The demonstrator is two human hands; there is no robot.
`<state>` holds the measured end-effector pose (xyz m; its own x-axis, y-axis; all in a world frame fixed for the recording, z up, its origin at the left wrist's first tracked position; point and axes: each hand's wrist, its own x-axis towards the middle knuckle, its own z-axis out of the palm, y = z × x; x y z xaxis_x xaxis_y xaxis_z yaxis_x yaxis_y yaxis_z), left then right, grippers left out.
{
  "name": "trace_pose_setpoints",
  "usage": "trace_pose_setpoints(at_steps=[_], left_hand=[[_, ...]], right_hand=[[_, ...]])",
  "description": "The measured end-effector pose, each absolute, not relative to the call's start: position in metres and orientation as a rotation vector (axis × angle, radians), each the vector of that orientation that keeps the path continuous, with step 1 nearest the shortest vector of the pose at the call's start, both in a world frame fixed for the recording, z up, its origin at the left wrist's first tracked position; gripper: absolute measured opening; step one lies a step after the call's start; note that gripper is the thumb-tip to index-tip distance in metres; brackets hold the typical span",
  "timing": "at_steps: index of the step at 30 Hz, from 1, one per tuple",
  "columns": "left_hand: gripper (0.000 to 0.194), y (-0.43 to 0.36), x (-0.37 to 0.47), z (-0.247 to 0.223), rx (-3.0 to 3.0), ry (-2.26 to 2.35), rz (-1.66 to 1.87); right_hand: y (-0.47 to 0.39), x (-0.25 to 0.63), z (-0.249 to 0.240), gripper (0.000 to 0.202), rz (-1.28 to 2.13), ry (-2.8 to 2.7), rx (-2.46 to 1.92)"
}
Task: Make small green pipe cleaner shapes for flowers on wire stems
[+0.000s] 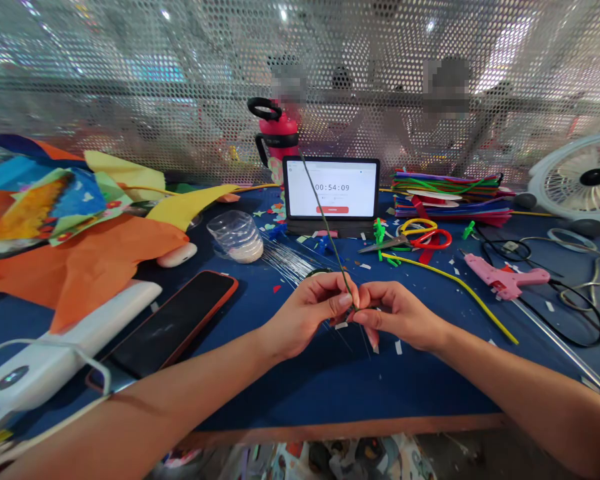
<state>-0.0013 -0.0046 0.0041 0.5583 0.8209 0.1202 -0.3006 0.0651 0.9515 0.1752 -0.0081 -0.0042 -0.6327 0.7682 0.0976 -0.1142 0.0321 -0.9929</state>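
Note:
Between my two hands runs a thin dark green stem (325, 217), slanting up and to the left across the tablet screen. My left hand (313, 303) pinches it near its lower end with thumb and forefinger. The fingertips of my right hand (397, 313) close on the same lower end, touching the left fingertips. What exactly sits at that end is mostly hidden by the fingers. Thin wires (290, 260) lie on the blue table behind my left hand, beside a clear plastic cup (236, 237) on its side.
Scissors (420, 237), a yellow stem (460, 280) and a pink glue gun (505, 273) lie to the right. A tablet (331, 188), red bottle (279, 133) and fan (580, 177) stand behind. On the left are a phone (175, 327), white power strip (85, 340) and orange paper (90, 257).

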Motion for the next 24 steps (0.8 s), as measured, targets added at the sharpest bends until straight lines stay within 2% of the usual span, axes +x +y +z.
trace_pose_setpoints(at_steps=[11,18,24], left_hand=[[0.026,-0.0035,-0.0001,0.0060,1.399,0.773,0.913],[0.020,-0.0044,-0.0022,0.0046,1.251,0.511,0.872],[0.022,-0.0039,-0.0029,0.0026,1.178,0.442,0.796]], right_hand=[[-0.0084,0.1728,-0.0073,0.033,1.577,-1.628,-0.816],[-0.0065,0.1745,-0.0063,0.024,1.785,-1.592,-0.606],[-0.0078,0.1747,-0.0053,0.020,1.785,-1.615,-0.568]])
